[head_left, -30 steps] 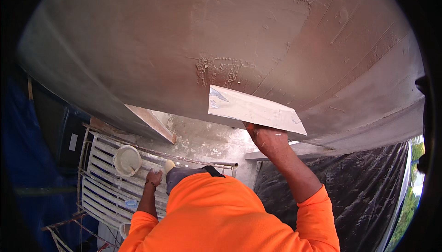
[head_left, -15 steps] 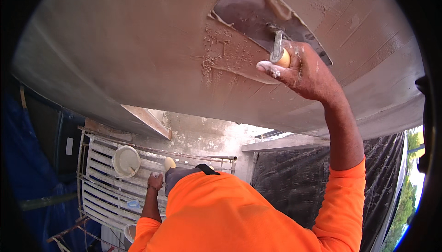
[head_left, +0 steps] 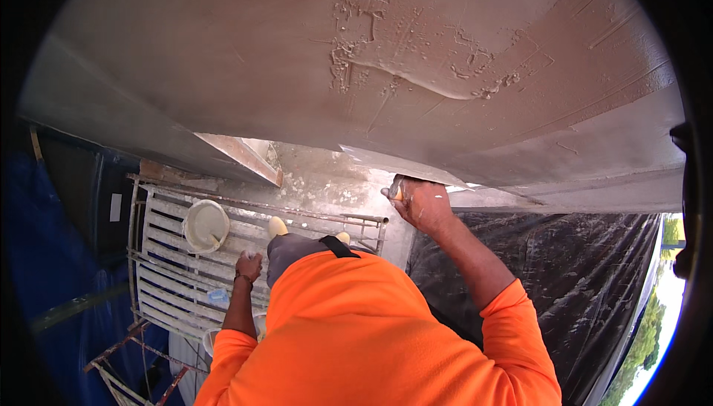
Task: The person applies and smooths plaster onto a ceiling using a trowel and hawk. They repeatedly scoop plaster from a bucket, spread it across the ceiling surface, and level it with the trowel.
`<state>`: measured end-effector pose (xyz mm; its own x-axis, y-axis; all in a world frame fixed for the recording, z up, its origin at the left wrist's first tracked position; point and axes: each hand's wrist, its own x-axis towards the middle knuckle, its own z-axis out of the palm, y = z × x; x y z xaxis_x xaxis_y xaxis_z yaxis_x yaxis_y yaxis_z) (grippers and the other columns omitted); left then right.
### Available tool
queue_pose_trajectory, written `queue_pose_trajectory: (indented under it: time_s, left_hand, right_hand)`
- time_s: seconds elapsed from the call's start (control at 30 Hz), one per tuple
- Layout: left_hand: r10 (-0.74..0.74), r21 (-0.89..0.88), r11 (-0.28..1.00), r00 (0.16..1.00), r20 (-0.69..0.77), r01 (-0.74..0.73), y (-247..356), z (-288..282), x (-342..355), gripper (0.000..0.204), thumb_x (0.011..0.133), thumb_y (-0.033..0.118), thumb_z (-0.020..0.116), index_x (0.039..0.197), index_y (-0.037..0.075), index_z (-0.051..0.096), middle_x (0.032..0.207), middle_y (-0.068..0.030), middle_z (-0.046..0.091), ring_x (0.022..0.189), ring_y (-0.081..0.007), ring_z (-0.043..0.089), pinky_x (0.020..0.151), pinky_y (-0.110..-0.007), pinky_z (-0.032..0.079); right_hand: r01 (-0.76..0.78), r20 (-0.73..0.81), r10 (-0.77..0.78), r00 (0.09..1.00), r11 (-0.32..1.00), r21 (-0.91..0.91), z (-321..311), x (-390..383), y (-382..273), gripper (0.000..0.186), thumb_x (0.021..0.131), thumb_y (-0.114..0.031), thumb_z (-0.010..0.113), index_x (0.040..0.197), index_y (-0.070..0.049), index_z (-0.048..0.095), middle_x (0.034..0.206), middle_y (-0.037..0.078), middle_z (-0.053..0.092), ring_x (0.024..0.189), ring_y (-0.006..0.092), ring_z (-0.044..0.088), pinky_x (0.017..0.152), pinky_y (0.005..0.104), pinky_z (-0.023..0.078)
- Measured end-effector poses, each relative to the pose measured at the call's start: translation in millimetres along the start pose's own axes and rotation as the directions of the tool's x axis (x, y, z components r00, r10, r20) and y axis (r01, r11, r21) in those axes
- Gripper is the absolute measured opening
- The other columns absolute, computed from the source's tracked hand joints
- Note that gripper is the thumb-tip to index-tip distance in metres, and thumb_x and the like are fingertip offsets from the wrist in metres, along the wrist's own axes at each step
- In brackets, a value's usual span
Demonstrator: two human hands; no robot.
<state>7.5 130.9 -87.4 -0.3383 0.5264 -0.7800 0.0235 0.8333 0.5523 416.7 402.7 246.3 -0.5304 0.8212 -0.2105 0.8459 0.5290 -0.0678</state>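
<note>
My right hand (head_left: 418,203) grips the pale handle of a flat plastering trowel (head_left: 397,159), its blade low on the wet grey plaster surface (head_left: 445,42) near the bottom edge. Above it the plaster has ridges, lumps and a raised curved smear. My left hand (head_left: 248,266) hangs beside my thigh with curled, whitened fingers; what they hold, if anything, is too small to make out. A white bucket (head_left: 206,226) of pale mix with a tool in it stands near that hand.
I am above a slatted metal scaffold platform (head_left: 171,250) with a small blue item (head_left: 217,296) and more buckets (head_left: 210,341). A blue tarp (head_left: 37,257) hangs left, black sheeting (head_left: 542,280) right. A beveled ledge (head_left: 238,157) juts out below the plaster. Trees (head_left: 639,346) show far right.
My right hand and trowel rose up the plaster half a second ago and are now back down by the lower edge, leaving a longer raised smear. My left hand stays low.
</note>
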Motion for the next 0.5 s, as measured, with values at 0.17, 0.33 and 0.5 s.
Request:
queue_pose_trajectory:
  time_s: [0.17,0.33,0.5]
  left_hand:
    - [0.017,0.008,1.0,1.0,-0.018,-0.017,-15,-3,-18,0.027,0.093,0.03,0.07,0.098,0.008,0.055,0.076,-0.0036,0.061,0.061,-0.0131,0.06,0.048,-0.031,0.048]
    - [0.036,0.043,0.999,0.993,-0.115,-0.031,-23,-19,-61,0.027,0.093,0.03,0.07,0.097,0.008,0.055,0.075,-0.0039,0.061,0.061,-0.0139,0.061,0.049,-0.031,0.05]
    - [-0.093,-0.064,0.995,0.98,-0.178,0.083,-45,-32,-108,0.025,0.092,0.023,0.071,0.091,0.005,0.054,0.069,-0.0038,0.059,0.054,-0.0139,0.055,0.048,-0.031,0.044]
  right_hand:
    - [-0.011,0.142,0.013,0.99,1.0,-0.019,137,41,-5,0.045,0.093,-0.036,0.062,0.125,-0.004,0.058,0.111,0.018,0.072,0.102,0.0355,0.07,0.087,0.0485,0.054]
    - [-0.032,0.19,0.02,0.982,0.998,0.061,184,86,14,0.041,0.092,-0.041,0.065,0.112,-0.006,0.063,0.103,0.017,0.072,0.095,0.0338,0.071,0.081,0.0476,0.056]
    - [-0.017,0.133,0.003,0.991,0.995,0.099,194,117,24,0.041,0.091,-0.039,0.067,0.111,-0.003,0.061,0.1,0.018,0.073,0.092,0.0369,0.071,0.08,0.0484,0.057]
